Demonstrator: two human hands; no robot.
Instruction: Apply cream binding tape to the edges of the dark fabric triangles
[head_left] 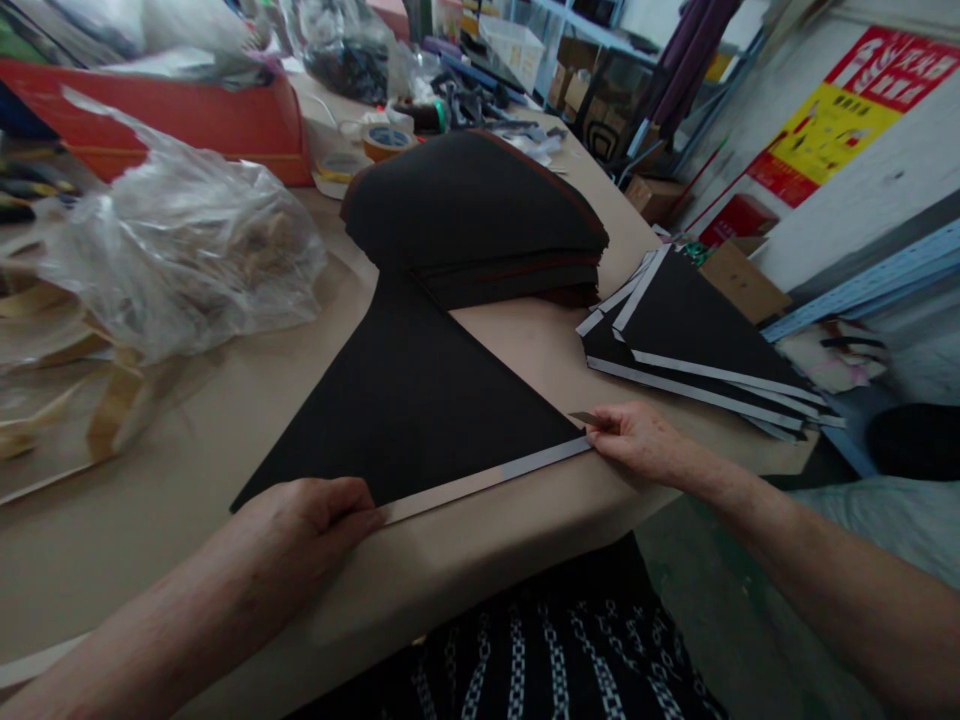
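A black triangular fabric piece lies flat in front of me, its far corner against a stack of black pieces. Along its near edge runs a pale tape strip. My left hand pinches the strip near the left part of that edge. At the right corner, my right hand has its fingers closed on the strip's other end. A thin dark blade-like piece sticks out from between the right fingers; its kind is unclear.
Black pieces with pale taped edges lie at the table's right edge. A clear plastic bag and tan strips are on the left. Tape rolls and a red-orange container stand farther back on the tan table.
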